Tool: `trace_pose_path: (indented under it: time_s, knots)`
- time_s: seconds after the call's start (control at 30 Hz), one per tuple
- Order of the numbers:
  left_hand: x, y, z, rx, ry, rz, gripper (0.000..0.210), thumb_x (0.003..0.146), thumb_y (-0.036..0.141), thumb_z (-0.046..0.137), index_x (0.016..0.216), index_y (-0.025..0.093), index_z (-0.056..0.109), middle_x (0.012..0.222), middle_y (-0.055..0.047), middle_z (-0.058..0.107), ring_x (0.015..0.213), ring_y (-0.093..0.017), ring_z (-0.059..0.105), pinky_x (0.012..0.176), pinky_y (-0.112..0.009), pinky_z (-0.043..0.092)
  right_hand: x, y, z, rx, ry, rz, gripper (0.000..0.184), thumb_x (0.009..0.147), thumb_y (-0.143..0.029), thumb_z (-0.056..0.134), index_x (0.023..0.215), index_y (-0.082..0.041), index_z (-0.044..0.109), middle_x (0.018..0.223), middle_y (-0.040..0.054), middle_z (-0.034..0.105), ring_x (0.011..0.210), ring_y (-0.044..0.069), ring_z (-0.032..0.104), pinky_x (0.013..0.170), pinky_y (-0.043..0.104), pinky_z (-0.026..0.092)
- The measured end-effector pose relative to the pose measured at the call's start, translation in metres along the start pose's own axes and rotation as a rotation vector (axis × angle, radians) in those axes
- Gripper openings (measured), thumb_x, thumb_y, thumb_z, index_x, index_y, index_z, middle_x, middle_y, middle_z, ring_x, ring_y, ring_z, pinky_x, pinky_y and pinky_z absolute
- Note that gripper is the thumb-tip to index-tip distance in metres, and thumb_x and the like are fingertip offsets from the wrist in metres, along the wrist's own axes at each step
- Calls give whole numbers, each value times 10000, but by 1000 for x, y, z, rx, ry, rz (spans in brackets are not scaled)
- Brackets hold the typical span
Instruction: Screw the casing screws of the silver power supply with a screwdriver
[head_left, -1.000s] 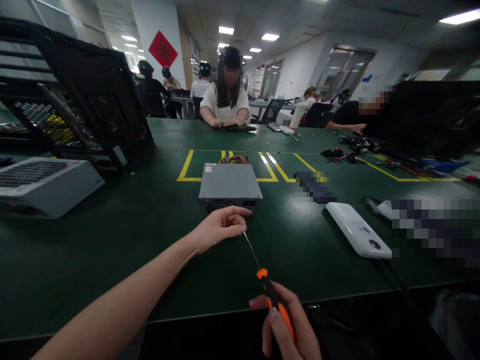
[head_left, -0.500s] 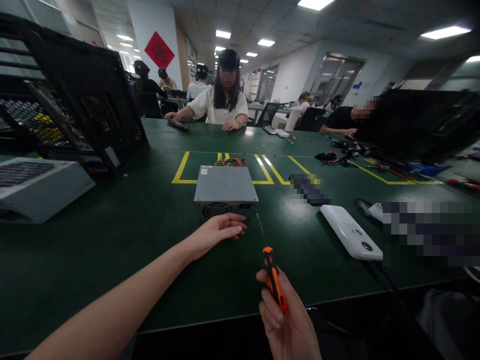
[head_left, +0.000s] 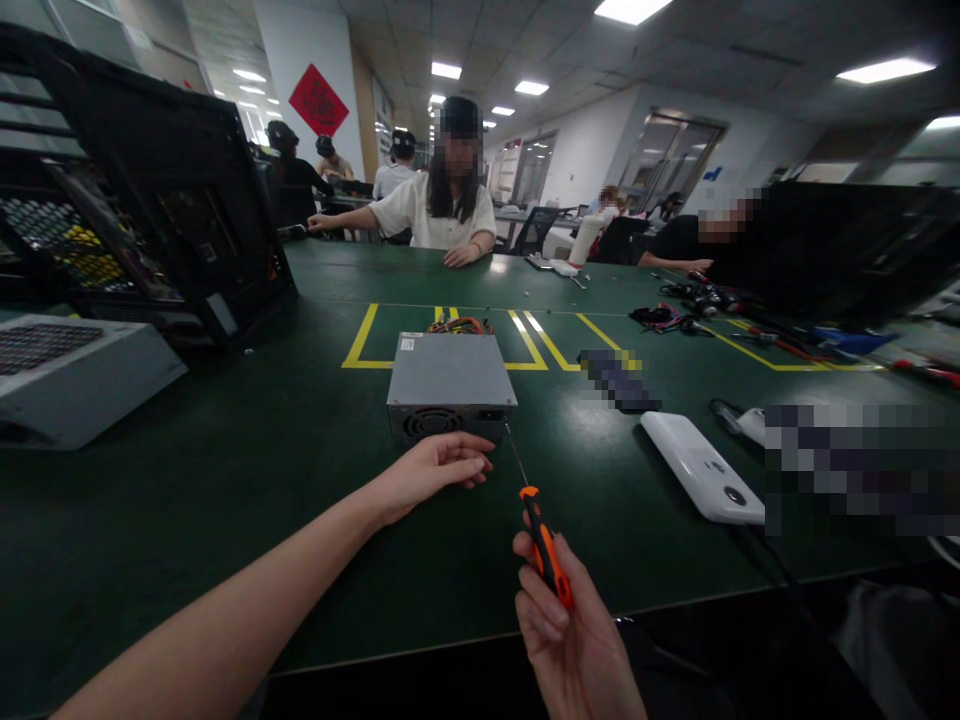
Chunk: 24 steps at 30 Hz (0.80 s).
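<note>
A grey computer power supply (head_left: 450, 370) lies on the green table, its fan grille and socket turned toward me and a bundle of wires behind it. In front of the grille is my left hand (head_left: 444, 466), fingers extended and slightly curled, with nothing visible in them. Whether they touch the casing I cannot tell. My right hand (head_left: 566, 610) is closed around the orange and black handle of a screwdriver (head_left: 546, 550). Its shaft points up and away, the tip close to the casing's lower right front corner; contact there is unclear.
A black computer case (head_left: 172, 200) stands at the left beside another grey metal box (head_left: 82, 375). To the right lie a white device (head_left: 701, 465), a blurred-out dark object (head_left: 619, 380) and tangled cables (head_left: 694, 300). Across the table sits a person (head_left: 454, 200).
My right hand and the screwdriver have shifted slightly left, bringing the tip closer to the power supply. My left hand has barely moved. The person opposite has moved an arm and a dark object leftward.
</note>
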<state>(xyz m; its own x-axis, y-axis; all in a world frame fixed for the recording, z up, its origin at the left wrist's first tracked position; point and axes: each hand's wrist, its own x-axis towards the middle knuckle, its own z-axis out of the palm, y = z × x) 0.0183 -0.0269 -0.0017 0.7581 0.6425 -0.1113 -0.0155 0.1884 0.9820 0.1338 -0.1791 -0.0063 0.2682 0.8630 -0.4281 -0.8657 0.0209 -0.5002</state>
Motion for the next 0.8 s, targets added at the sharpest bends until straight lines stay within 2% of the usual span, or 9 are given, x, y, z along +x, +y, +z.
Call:
trace_pose_path:
  time_s: [0.3, 0.43, 0.63, 0.8]
  knots:
    - [-2, 3, 1, 8, 8, -9, 343, 766, 270, 599, 1080, 140, 552, 961, -62, 595, 829, -130, 543, 745, -281, 408, 2, 2, 3, -13, -7, -59, 197, 701, -297, 676, 834, -158, 635, 773, 36, 639, 419, -9, 306, 377, 99, 298]
    - [-2, 3, 3, 36, 21, 14, 340, 764, 290, 602, 1068, 143, 558, 942, -58, 602, 804, -129, 546, 740, -288, 409, 3, 4, 1, -87, -22, -109, 218, 725, -329, 656, 873, -172, 622, 800, 41, 637, 431, 1, 325, 396, 118, 304]
    - [1, -3, 3, 106, 55, 96, 309, 759, 275, 601, 1032, 135, 563, 882, -43, 598, 765, -121, 541, 754, -300, 421, 3, 1, 2, -192, -33, -162, 249, 775, -407, 577, 867, -178, 607, 723, 3, 585, 409, 6, 317, 403, 146, 286]
    - [2, -7, 1, 187, 40, 148, 304, 773, 259, 572, 1046, 128, 547, 862, -45, 587, 784, -133, 542, 746, -299, 436, -1, 0, 6, -315, -22, -212, 303, 772, -429, 570, 974, -204, 578, 745, 5, 568, 457, 41, 371, 431, 180, 306]
